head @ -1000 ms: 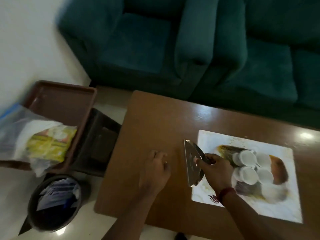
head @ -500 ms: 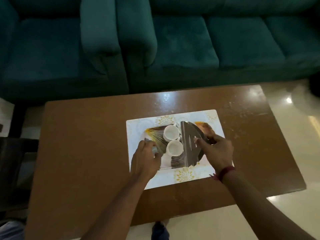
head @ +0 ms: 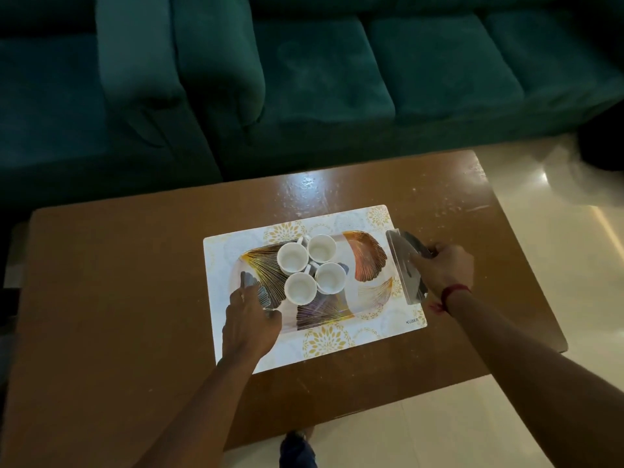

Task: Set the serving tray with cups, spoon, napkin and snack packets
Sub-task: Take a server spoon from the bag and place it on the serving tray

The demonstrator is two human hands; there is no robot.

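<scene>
While four white cups (head: 311,269) are already grouped on the tray (head: 369,261), a spoon (head: 243,280) is pinched in the left hand (head: 250,320) at its left end; a metal napkin holder (head: 405,266) is gripped in the right hand (head: 442,266) at its right edge. Napkin and snack packets are judged outstanding.

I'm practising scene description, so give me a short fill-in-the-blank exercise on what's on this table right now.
1. The tray holds ____ white cups.
2. The tray sits on a mat that lies on a ____ table.
3. The right hand holds a shiny metal holder at the tray's ____ end.
4. Beyond the table stands a ____ sofa.

Missing words: four; brown; right; green
</scene>
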